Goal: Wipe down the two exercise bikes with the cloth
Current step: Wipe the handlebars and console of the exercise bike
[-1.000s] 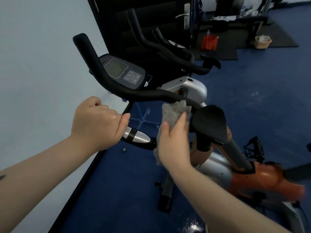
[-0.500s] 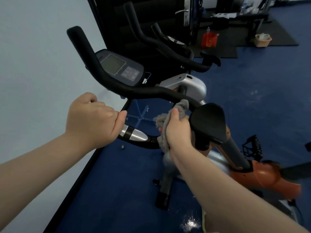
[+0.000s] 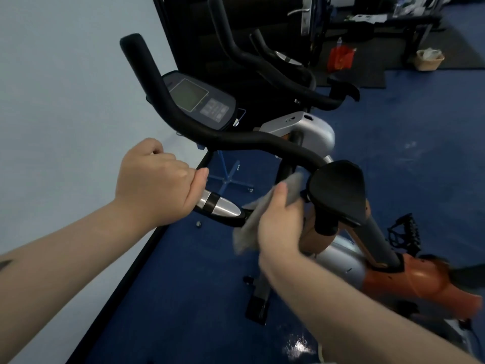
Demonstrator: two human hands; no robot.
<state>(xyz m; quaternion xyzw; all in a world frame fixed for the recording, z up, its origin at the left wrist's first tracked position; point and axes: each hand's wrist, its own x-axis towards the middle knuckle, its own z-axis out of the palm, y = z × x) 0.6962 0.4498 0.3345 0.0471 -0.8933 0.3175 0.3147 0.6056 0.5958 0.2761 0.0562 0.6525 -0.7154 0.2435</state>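
Blue matte floor (image 3: pixel 409 164) against pale wall (image 3: pixel 52 88). Orange-and-silver exercise bike (image 3: pixel 409 282) nearest, second bike (image 3: pixel 262 61) beyond, curved black foam handlebar (image 3: pixel 236 139). Left hand (image 3: pixel 154 179) curled shut around chrome-banded grip (image 3: pixel 220 206). Right hand (image 3: pixel 280 224) clenching crumpled grey cloth (image 3: pixel 249 232), seemingly pressed against post beside black pad (image 3: pixel 338 193).
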